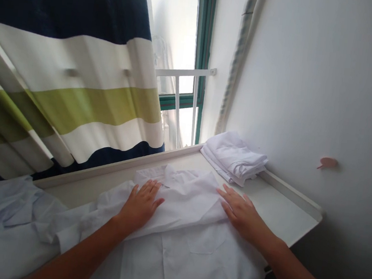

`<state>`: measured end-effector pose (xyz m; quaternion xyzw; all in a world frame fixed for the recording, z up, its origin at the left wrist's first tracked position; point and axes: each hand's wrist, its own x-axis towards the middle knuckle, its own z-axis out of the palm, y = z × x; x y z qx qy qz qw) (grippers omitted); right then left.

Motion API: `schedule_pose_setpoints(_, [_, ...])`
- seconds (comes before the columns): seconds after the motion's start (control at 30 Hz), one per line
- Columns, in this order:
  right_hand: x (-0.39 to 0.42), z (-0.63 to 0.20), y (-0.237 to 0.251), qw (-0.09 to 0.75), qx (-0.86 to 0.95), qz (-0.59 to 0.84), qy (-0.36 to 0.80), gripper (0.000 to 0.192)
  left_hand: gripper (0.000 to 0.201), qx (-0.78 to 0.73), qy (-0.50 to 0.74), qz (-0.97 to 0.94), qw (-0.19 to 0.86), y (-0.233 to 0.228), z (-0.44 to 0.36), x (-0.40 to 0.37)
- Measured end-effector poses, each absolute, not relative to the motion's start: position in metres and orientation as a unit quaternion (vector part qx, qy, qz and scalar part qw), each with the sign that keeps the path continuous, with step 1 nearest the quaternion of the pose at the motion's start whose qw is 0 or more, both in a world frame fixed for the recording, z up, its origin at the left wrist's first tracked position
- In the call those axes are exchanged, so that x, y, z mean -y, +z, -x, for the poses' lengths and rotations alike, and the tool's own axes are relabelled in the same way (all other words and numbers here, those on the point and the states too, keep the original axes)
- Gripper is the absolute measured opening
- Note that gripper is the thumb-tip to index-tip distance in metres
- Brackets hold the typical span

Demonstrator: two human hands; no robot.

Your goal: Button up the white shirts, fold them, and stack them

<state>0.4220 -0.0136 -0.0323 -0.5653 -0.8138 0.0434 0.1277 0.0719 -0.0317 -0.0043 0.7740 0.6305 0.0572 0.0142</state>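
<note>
A white shirt [185,193] lies on the white table [282,208], its upper part folded over the lower part. My left hand [141,204] rests flat on the left side of the folded part, fingers apart. My right hand [240,208] presses flat on its right edge, fingers spread. The shirt's lower part with a chest pocket [206,242] hangs toward me over the table's front edge. Neither hand grips anything.
A stack of folded white garments [234,156] sits at the table's far right corner by the wall. Pale blue clothes [6,213] lie heaped at the left. A striped curtain [72,77] hangs behind, beside a window with a white railing [183,74].
</note>
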Motion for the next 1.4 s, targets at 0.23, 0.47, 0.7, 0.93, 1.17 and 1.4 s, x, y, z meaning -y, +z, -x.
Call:
schedule_pose_setpoints(0.23, [-0.030,-0.385,-0.030,0.086,0.869,0.478,0.096,0.056,0.054,-0.689,0.032,-0.724,0.026,0.005,0.000,0.058])
schedule_pose_setpoints(0.47, [-0.045,-0.372,-0.048,0.005,0.838,0.534,0.109,0.076,0.028,-0.663,0.084,-0.734,0.125,0.042,0.052,0.072])
schedule_pose_setpoints(0.7, [-0.049,-0.371,-0.056,0.004,0.846,0.530,0.056,0.077,0.035,-0.714,0.127,-0.668,0.170,0.040,0.063,0.054])
schedule_pose_setpoints(0.93, [-0.017,-0.350,-0.027,0.093,0.888,0.450,-0.032,0.065,0.061,-0.798,0.158,-0.574,0.093,0.020,0.083,0.053])
schedule_pose_setpoints(1.17, [0.001,-0.327,-0.037,0.058,0.904,0.420,0.051,0.069,0.063,-0.830,0.073,-0.542,0.107,0.028,0.086,0.107])
schedule_pose_setpoints(1.4, [-0.005,-0.330,-0.052,0.013,0.901,0.426,0.082,0.072,0.047,-0.754,0.299,-0.522,0.264,0.031,0.066,0.118])
